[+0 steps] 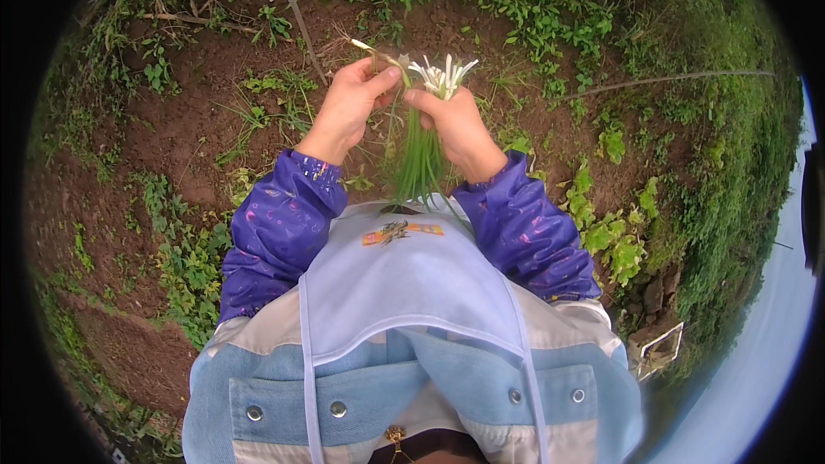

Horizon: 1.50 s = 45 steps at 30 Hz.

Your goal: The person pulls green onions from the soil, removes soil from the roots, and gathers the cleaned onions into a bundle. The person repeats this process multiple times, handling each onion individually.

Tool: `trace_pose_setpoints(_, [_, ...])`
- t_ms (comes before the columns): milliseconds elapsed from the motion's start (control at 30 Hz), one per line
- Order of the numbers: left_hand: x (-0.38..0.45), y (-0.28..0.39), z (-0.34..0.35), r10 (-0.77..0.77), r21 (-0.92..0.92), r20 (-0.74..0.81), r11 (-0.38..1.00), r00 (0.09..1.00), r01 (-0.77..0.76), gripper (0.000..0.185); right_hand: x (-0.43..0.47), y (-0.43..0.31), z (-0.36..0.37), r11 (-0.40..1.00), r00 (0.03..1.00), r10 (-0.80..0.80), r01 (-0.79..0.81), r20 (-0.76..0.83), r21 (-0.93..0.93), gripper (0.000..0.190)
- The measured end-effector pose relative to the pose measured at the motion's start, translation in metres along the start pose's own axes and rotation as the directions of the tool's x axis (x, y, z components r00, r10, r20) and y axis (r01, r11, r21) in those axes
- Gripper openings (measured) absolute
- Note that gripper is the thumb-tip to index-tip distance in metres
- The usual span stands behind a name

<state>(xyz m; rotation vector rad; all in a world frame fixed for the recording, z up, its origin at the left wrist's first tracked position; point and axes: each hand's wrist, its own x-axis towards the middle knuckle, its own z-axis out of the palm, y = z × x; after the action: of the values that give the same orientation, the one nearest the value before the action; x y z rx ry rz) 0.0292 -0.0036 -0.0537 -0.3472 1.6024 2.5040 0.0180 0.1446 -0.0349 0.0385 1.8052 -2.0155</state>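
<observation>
My right hand (461, 125) grips a bunch of scallions (419, 158), white stem ends (445, 74) pointing up and away from me. Their long green leaves hang down toward my apron (406, 277). Between the thumb and fingers of my left hand (354, 96) is a single scallion stalk (370, 48), with a pale end and a brownish, dry-looking outer layer. Thin roots seem to trail from its tip. The two hands are close together, and the lower part of this stalk reaches the right thumb. Purple patterned sleeve covers (283, 225) cover both forearms.
Brown soil (213, 71) with scattered weeds spreads below. A thin stick (300, 16) leans just beyond my left hand. Broad yellow-green leaves (622, 251) grow at the right, near a white-edged box-like object (660, 351). Dense bushes (728, 193) line the right side.
</observation>
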Motion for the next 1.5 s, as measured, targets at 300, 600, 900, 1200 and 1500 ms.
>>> trace_pose_setpoints(300, [-0.001,-0.002,0.002,-0.006,0.117,0.001,0.993,1.000,0.006,0.010,0.000,0.001,-0.001,0.999,0.999,0.031,-0.032,0.024,0.044,0.008])
trace_pose_setpoints(600, [0.018,-0.014,-0.044,0.590,0.901,-0.180,0.421,0.787,-0.110,0.019,0.003,0.001,-0.008,0.984,0.991,0.093,-0.076,-0.098,0.161,0.016])
trace_pose_setpoints(900, [0.022,0.008,-0.066,0.447,0.979,-0.171,-0.024,0.878,0.203,0.024,0.004,0.003,-0.015,0.987,0.993,0.048,-0.032,-0.104,0.155,0.014])
trace_pose_setpoints(1200, [0.001,0.016,-0.005,0.313,0.633,0.082,0.717,0.946,-0.292,0.054,0.004,0.006,-0.012,0.983,0.999,0.014,-0.005,-0.049,0.182,0.010])
trace_pose_setpoints(1500, [0.004,0.011,-0.002,0.394,0.791,0.066,0.540,0.917,-0.289,0.053,0.005,0.009,-0.017,0.995,0.999,0.038,-0.035,-0.036,0.098,0.015])
